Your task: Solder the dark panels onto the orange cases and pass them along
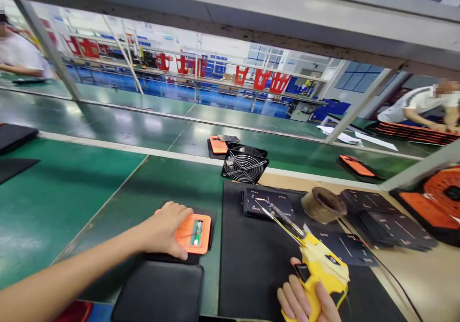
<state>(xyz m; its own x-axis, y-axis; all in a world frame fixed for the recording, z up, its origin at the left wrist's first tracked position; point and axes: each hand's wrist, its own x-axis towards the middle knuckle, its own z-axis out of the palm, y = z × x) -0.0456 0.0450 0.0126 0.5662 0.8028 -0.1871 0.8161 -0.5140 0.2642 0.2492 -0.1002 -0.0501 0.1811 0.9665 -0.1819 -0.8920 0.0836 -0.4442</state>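
My left hand (167, 231) lies over the left edge of an orange rectangular case (194, 241), pressing it against a black pad on the green bench. A small green circuit board (196, 232) sits in the case's central opening. My right hand (305, 300) grips a soldering tool wrapped in yellow tape (318, 274), with its metal tip (271, 212) pointing up and left. The tip is close to a stack of black perforated panels (268, 203), and I cannot tell whether they touch.
A worn tape roll (322, 205) and more black panels (384, 219) lie right of the black mat (244, 274). A black fan with a wire guard (245, 165) stands beyond it. Orange cases (357, 166) rest on the green belt (108, 188). A co-worker (420, 106) works at the far right.
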